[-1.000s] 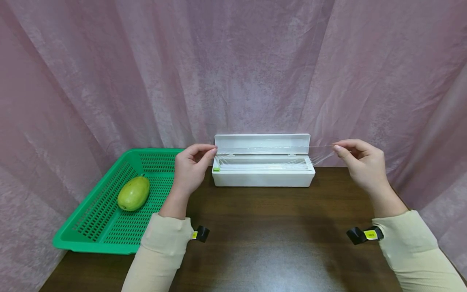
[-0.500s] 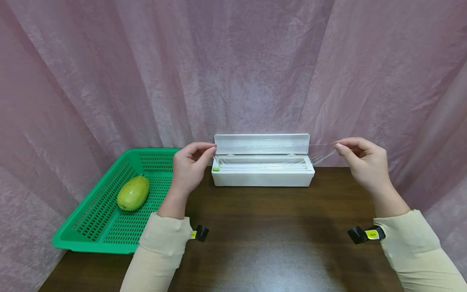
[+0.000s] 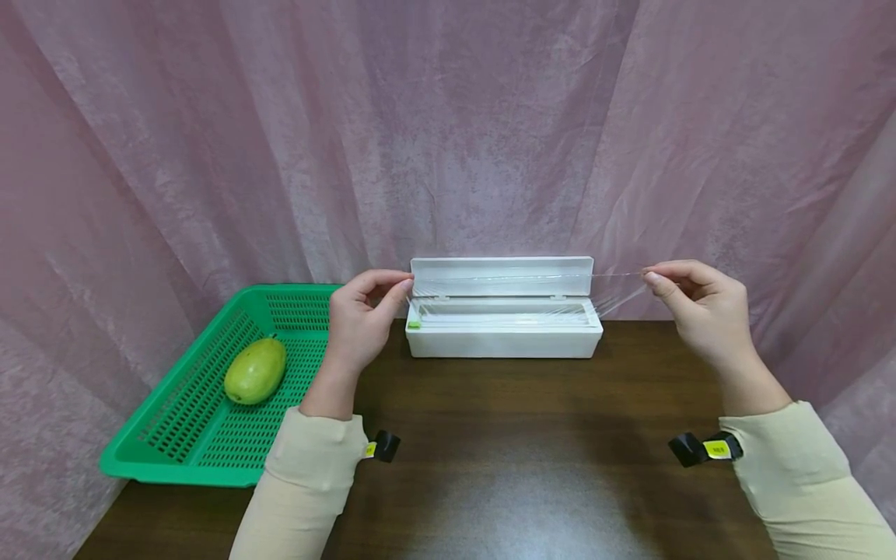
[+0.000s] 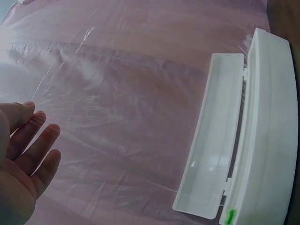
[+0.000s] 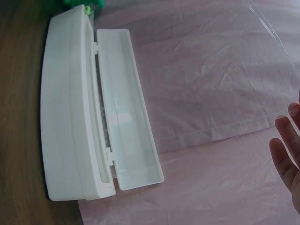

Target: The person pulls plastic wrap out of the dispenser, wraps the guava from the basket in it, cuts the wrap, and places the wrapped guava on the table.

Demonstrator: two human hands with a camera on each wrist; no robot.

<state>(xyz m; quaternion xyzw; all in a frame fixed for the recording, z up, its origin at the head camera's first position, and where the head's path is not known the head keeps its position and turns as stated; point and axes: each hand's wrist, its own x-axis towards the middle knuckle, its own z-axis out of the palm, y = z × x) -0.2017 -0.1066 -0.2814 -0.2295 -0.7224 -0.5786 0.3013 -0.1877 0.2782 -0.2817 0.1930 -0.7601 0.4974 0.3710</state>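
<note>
Above the white box (image 3: 504,344) and before its raised lid (image 3: 504,267), clear film (image 3: 504,278) spans both hands. Near the box's left end, the left hand (image 3: 358,323) pinches one corner between thumb and finger; beyond its right end, the right hand (image 3: 707,315) pinches the other. Drawing the film well likely calls for a level, even pull, edge taut, as a lopsided tug could bunch it where creases show by the box's right end.

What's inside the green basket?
A green fruit lies in the basket. The left hand and sleeve cover the basket's right side, so anything behind them can't be seen.
</note>
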